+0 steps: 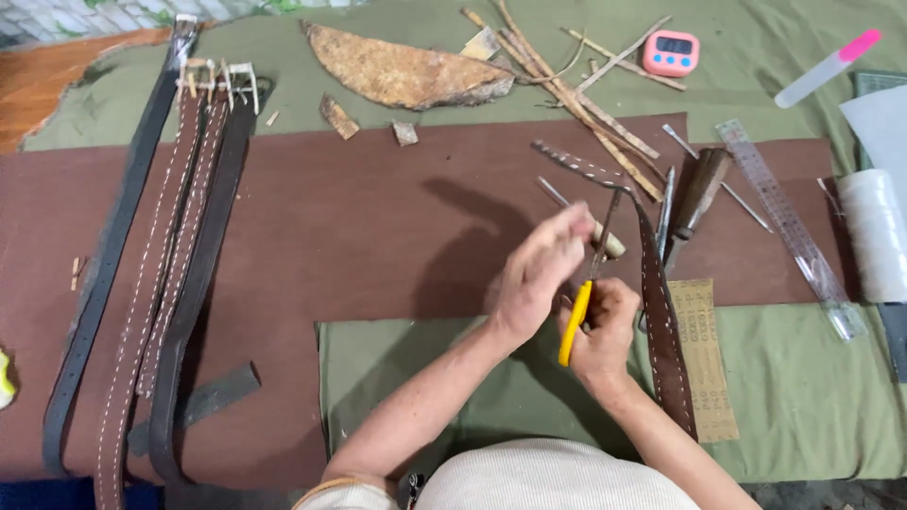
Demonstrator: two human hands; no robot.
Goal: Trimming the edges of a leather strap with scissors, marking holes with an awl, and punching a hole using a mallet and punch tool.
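Head view: yellow-handled pliers (578, 316) are gripped in the closed right hand (605, 331), jaws raised at a stitched brown leather strap (657, 302) near the brown sheet's (378, 236) front edge. Left hand (543, 269) is pinched just above. A pink timer (671, 52) is placed at the far edge.

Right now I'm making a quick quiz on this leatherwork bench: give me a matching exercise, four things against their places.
Things:
1. timer
2. finished belts
3. thread spool
4. yellow-handled pliers

Places:
A. right edge of the bench
B. in the right hand
C. far side, on green cloth
D. laid lengthwise at left

Pairs: 1-C, 2-D, 3-A, 4-B
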